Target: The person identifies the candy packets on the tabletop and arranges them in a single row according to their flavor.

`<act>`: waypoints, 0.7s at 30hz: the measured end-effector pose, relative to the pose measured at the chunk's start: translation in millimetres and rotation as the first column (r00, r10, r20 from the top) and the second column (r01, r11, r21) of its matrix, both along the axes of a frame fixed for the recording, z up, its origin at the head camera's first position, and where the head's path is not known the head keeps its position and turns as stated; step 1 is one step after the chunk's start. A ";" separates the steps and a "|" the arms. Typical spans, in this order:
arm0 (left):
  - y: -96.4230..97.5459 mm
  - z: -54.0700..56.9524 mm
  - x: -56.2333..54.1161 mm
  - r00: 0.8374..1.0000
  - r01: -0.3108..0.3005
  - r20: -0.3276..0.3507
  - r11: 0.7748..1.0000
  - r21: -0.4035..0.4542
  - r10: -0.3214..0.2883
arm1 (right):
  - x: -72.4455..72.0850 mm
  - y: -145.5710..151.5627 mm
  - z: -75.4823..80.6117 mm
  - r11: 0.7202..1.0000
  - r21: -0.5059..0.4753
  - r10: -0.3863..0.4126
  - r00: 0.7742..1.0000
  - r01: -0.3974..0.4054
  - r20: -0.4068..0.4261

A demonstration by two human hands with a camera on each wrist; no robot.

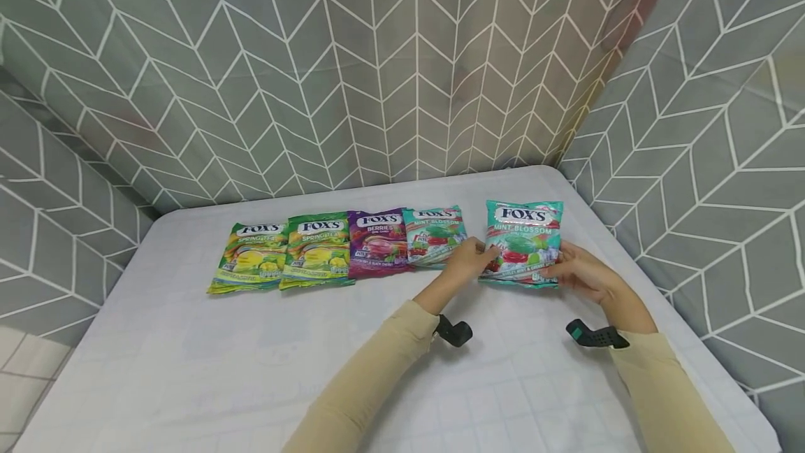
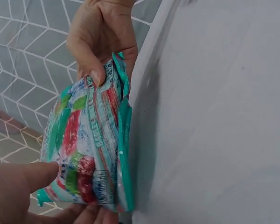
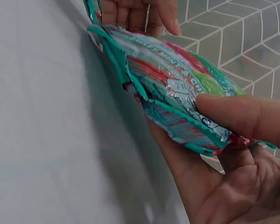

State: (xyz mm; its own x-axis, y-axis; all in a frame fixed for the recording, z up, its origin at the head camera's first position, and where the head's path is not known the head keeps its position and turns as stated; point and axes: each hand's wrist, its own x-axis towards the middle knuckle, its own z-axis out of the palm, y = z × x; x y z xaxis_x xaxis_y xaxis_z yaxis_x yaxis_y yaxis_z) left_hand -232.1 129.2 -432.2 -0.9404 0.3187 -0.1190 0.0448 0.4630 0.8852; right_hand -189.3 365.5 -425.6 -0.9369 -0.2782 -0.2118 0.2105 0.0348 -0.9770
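A teal FOX'S Mint Blossom candy bag [image 1: 523,240] is held between both hands at the right end of a row of bags, raised off the table. My left hand [image 1: 464,263] grips its left side, thumb on the printed front and fingers behind and below, as the left wrist view shows. On the opposite side my right hand [image 1: 588,275] pinches the lower corner, its thumb [image 3: 238,114] on the front and its fingers underneath. Just left of my left hand lies a second teal Mint Blossom bag [image 1: 432,235].
Further left in the row are a purple Berries bag [image 1: 378,247] and two green-yellow Spring Tea bags, one at the middle left [image 1: 319,250], the other outermost [image 1: 250,257]. The white-covered table [image 1: 251,369] meets grey patterned curtains [image 1: 390,75] behind and at both sides.
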 end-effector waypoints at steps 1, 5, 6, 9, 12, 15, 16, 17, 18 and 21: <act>-3.2 -0.4 0.0 1.000 -0.006 0.024 0.999 0.038 0.005 | 0.7 -2.0 0.1 1.000 0.008 0.011 1.000 -0.011 -0.009; -17.5 -1.3 0.6 0.990 -0.037 0.140 0.975 0.218 0.006 | 3.0 -10.3 1.9 0.998 0.006 0.063 0.997 -0.063 -0.032; -21.0 -1.2 0.8 0.986 -0.042 0.165 0.963 0.265 -0.002 | 3.2 -12.9 2.7 0.998 0.001 0.070 0.997 -0.070 -0.031; -31.9 -2.2 0.9 0.982 -0.056 0.191 0.939 0.340 -0.011 | 2.6 -21.5 4.6 0.996 -0.015 0.085 0.996 -0.085 -0.019; -41.4 -2.5 1.7 0.980 -0.075 0.199 0.929 0.363 0.002 | 0.3 -29.7 4.5 0.994 -0.016 0.108 0.994 -0.108 -0.015; -50.0 -2.7 3.5 0.980 -0.099 0.197 0.933 0.345 0.031 | -2.0 -37.0 3.1 0.991 0.011 0.132 0.991 -0.131 -0.023; -52.7 -2.8 4.1 0.979 -0.106 0.198 0.934 0.341 0.039 | -2.6 -39.4 2.6 0.990 0.023 0.137 0.990 -0.137 -0.026; -55.2 -2.8 4.8 0.980 -0.111 0.195 0.937 0.331 0.047 | -3.0 -42.1 2.3 0.990 0.029 0.137 0.990 -0.137 -0.024; -57.6 -2.9 5.5 0.981 -0.113 0.188 0.941 0.320 0.053 | -3.3 -44.5 2.0 0.990 0.038 0.138 0.990 -0.137 -0.024; -64.5 -2.7 7.8 0.983 -0.112 0.170 0.949 0.294 0.063 | -4.0 -50.9 1.2 0.988 0.049 0.149 0.988 -0.148 -0.025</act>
